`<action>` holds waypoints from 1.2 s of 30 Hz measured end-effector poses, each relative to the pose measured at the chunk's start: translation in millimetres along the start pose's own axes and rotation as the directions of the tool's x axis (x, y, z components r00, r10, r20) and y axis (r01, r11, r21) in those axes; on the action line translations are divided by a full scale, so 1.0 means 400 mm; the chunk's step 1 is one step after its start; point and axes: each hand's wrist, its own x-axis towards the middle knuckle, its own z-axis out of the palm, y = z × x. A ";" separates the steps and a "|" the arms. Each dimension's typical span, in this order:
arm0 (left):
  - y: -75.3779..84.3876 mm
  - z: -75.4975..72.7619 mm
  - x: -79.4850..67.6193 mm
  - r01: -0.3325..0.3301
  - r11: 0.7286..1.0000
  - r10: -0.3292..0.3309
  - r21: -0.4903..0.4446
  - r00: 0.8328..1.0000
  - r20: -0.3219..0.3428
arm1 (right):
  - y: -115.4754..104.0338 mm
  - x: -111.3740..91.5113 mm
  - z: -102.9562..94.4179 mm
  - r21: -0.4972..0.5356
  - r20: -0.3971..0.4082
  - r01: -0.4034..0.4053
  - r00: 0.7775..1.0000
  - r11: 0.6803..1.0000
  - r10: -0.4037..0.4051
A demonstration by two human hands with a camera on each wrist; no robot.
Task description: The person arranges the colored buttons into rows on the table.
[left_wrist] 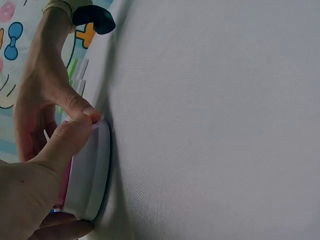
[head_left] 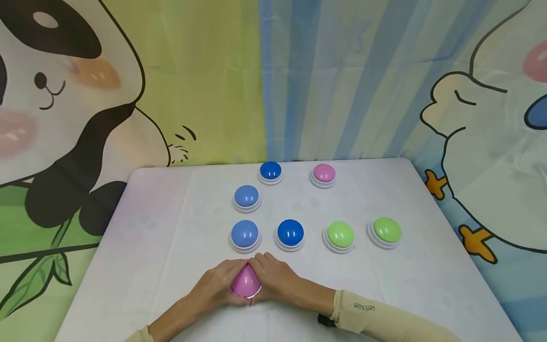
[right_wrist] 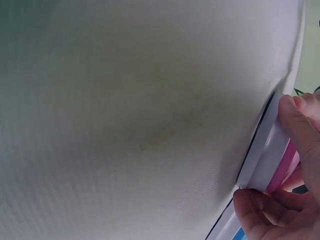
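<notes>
"Cupping a pink button [head_left: 246,281] between them, a person's left hand [head_left: 215,283] and right hand [head_left: 277,279] work low on a white-covered table [head_left: 431,289]."

"Are both hands holding it?"

"Both. The left grips its left side, the right its right; the thumbs meet at the near side of the white base [left_wrist: 95,175], with fingers bent around the far side."

"And the base, what sits in it?"

"A glossy pink dome, partly covered by the hands. Whether the base rests flat on the cloth is hard to tell."

"What else is obscured up close?"

"A dark object [head_left: 326,321] shows only partly beneath the right sleeve [head_left: 384,316], whose small lettering [head_left: 364,307] is hard to read. The left sleeve [head_left: 138,336] is cut off by the frame."

"Beyond the hands?"

"A row of four domes, each in a round white base: light blue [head_left: 245,232], dark blue [head_left: 290,232], then two green, one [head_left: 341,234] beside the other [head_left: 387,229]."

"Farther back?"

"Another light blue button [head_left: 246,195], then, near the table's far edge, a dark blue one [head_left: 270,170] and, to its right, a second pink one [head_left: 324,173]."

"And behind the table?"

"Printed fabric: a panda [head_left: 124,137] at left, blue stripes [head_left: 303,95] at center and a white cartoon figure [head_left: 491,175] at right, both characters cropped."
</notes>
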 end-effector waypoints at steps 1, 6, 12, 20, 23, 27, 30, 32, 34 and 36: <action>0.002 -0.001 0.000 0.010 1.000 -0.010 0.000 1.000 0.005 | 0.000 0.000 0.000 0.002 0.000 0.001 1.000 1.000 -0.001; 0.007 -0.009 0.000 0.068 0.998 -0.067 -0.004 0.997 0.034 | 0.004 0.003 0.004 0.007 -0.003 0.021 1.000 1.000 -0.021; 0.001 -0.041 0.006 0.125 0.991 -0.114 -0.053 0.979 0.168 | 0.009 0.009 0.005 0.037 0.034 0.018 0.999 0.999 -0.019; -0.048 -0.145 0.057 0.255 0.954 -0.210 -0.159 0.945 0.252 | 0.046 -0.009 -0.061 0.173 0.118 -0.086 0.991 0.981 0.066; -0.087 -0.173 0.097 0.282 0.938 -0.249 -0.202 0.953 0.173 | 0.077 -0.007 -0.105 0.187 0.014 -0.060 0.998 0.980 0.058; -0.155 -0.175 0.180 0.320 0.917 -0.299 -0.236 0.946 0.121 | 0.131 0.044 -0.158 0.202 -0.105 -0.060 0.991 0.978 0.082; -0.218 -0.154 0.256 0.374 0.889 -0.339 -0.262 0.925 0.173 | 0.189 0.127 -0.181 0.175 -0.125 -0.099 0.985 0.980 0.122; -0.261 -0.128 0.298 0.420 0.865 -0.361 -0.273 0.901 0.243 | 0.233 0.196 -0.179 0.179 -0.094 -0.134 0.984 0.975 0.152; -0.297 -0.096 0.329 0.468 0.843 -0.378 -0.265 0.866 0.328 | 0.272 0.259 -0.169 0.220 -0.015 -0.180 0.982 0.959 0.187; -0.320 -0.059 0.351 0.490 0.832 -0.367 -0.260 0.838 0.404 | 0.303 0.304 -0.150 0.282 0.084 -0.236 0.972 0.930 0.221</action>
